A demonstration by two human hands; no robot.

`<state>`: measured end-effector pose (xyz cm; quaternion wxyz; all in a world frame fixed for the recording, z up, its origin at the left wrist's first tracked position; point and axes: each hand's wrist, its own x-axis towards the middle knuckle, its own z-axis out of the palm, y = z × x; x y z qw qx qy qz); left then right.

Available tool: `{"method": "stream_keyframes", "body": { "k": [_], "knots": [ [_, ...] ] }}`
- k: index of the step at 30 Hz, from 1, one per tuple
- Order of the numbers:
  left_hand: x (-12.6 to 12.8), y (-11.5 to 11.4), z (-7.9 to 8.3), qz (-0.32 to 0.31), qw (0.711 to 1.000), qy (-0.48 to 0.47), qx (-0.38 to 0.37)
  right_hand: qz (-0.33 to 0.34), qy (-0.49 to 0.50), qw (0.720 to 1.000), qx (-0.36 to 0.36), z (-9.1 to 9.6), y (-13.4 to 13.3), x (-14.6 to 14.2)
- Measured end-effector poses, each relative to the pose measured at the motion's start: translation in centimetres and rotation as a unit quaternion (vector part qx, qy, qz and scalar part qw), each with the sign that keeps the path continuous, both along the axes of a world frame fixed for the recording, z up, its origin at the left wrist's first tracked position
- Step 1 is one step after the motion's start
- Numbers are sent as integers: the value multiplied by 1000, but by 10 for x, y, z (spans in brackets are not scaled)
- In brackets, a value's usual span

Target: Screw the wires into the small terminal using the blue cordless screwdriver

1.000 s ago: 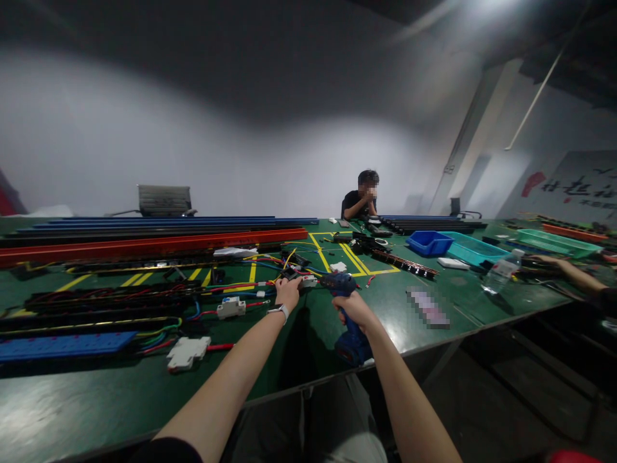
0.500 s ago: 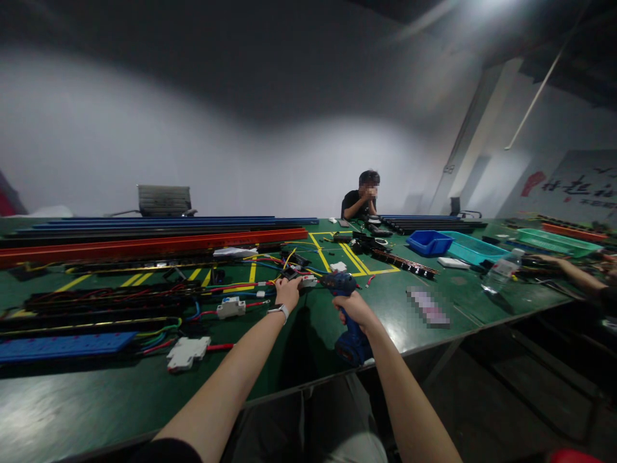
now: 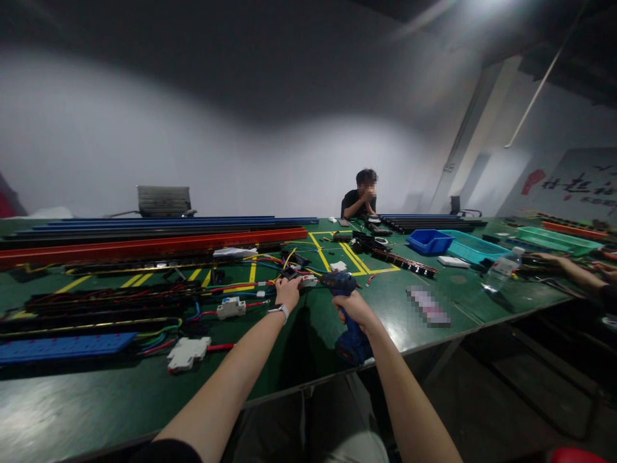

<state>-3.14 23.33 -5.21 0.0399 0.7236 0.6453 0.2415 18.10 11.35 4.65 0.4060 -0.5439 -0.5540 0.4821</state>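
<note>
My right hand [image 3: 355, 305] grips the handle of a blue cordless drill [image 3: 348, 321], whose nose points left at a small white wired component [image 3: 308, 280] on the green table [image 3: 96, 399]. My left hand [image 3: 288, 290], with a white wristband, is closed on that component and the dark part beside it, steadying them. Red, blue and yellow wires [image 3: 241, 286] run left from the component.
Long red [image 3: 144, 245] and blue rails, black strips, a white breaker [image 3: 231, 307] and a white block [image 3: 187, 352] lie to the left. A seated person [image 3: 360, 196] is across the table. Blue bin [image 3: 429, 242], teal tray, water bottle [image 3: 500, 271] and a co-worker's arm [image 3: 573, 273] are on the right.
</note>
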Motion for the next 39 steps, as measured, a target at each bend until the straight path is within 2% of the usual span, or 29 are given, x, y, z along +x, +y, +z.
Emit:
{"method": "stream_keyframes", "body": {
  "k": [18,26,39],
  "knots": [
    [0,1,-3,6,1000,6,6,-11,-5,1000,-3,5,-4,-3],
    [-1,9,-13,-3,1000,-9,12,-6,-1,1000,3,-1,-1,0],
    [-1,10,-14,2,1000,2,16,-2,7,1000,-5,-3,1,1]
  ]
}}
